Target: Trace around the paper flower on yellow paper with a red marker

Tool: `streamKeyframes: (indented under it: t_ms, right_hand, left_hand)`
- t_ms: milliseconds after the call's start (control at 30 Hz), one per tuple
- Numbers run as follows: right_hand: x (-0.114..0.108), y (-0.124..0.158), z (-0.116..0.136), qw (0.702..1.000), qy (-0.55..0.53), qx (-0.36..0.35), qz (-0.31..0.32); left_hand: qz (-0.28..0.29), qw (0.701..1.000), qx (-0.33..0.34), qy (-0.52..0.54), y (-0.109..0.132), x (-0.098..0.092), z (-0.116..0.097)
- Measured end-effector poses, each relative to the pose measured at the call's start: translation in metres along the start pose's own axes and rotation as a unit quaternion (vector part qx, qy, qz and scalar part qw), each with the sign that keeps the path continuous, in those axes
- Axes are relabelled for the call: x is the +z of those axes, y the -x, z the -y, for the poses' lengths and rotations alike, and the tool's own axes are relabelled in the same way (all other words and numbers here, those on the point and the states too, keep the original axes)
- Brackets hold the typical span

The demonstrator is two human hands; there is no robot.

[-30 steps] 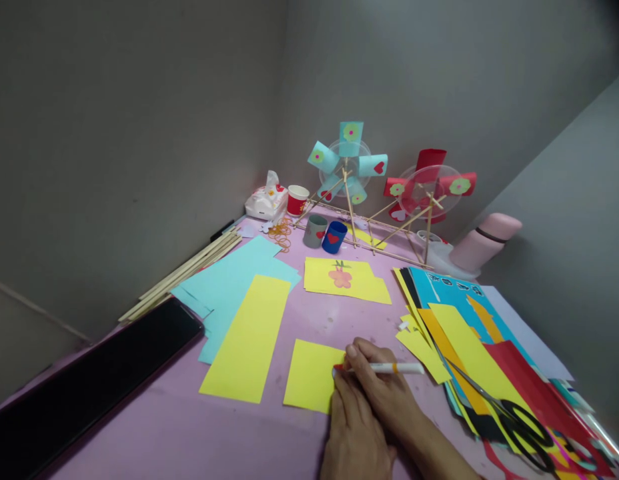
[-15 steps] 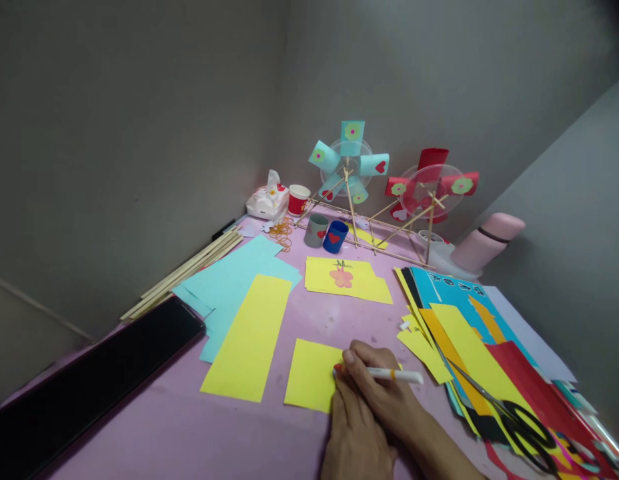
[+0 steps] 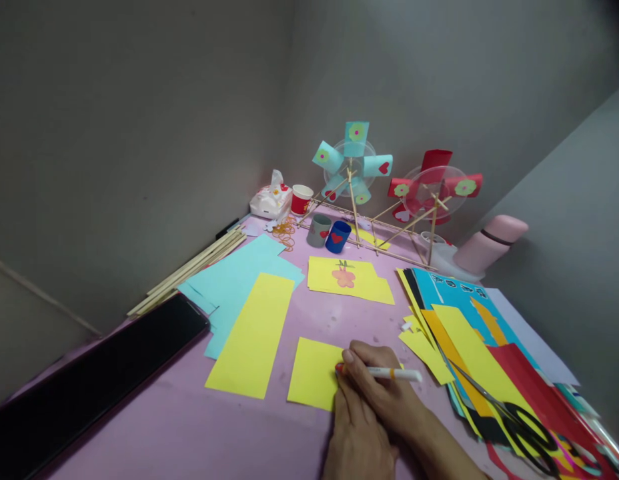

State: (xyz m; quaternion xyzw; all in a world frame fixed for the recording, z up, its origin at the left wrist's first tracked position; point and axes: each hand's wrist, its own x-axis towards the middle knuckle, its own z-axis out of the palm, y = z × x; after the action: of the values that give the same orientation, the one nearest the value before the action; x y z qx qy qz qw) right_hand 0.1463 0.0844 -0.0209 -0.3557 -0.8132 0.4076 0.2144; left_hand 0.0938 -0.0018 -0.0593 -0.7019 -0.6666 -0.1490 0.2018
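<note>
My right hand (image 3: 377, 383) is closed around a white marker (image 3: 397, 374) with an orange band and a red end, held low over a yellow sheet (image 3: 314, 373). The marker's tip is hidden behind my fingers. Flat on that sheet's right part lies my left hand (image 3: 357, 433), fingers stretched forward and partly under the right hand. Beyond them, another stack of yellow paper (image 3: 367, 283) carries a coloured pink flower with dark leaves. A long yellow strip (image 3: 252, 340) rests to the left on light blue sheets (image 3: 229, 267).
Black-handled scissors (image 3: 519, 420) lie on coloured paper (image 3: 529, 367) at right. A phone (image 3: 139, 347) and wooden sticks (image 3: 189, 270) are at left. At the back stand a blue paper wheel (image 3: 352, 163), a red one (image 3: 434, 187), small cups (image 3: 338, 237) and a pink bottle (image 3: 492, 243).
The whole view has shifted slightly, so the things on the table sit a little further right. Both hands keep nearly the same pose, with the marker still in the right.
</note>
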Motion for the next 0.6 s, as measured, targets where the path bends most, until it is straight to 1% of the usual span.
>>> streamKeyframes:
  t_ms: [200,467,533,600]
  right_hand:
    - [-0.0014,-0.001,0.0003,1.0,-0.012,0.006,0.005]
    - [-0.0004,-0.0023,0.0016,0.998,-0.06,0.025,0.007]
    - [0.0012,-0.0009,0.0007,0.996,-0.076,0.04,-0.009]
    - [0.0028,0.001,-0.0011,0.991,-0.107,0.061,-0.054]
  left_hand:
    - [0.002,1.0,-0.002,0.009,-0.0006,-0.0007,0.0002]
    - [0.006,1.0,-0.007,-0.002,-0.0008,-0.0019,0.0007]
    - [0.008,1.0,-0.005,-0.006,-0.0009,-0.002,0.0009]
    - [0.015,1.0,-0.005,-0.006,-0.0013,-0.0029,0.0015]
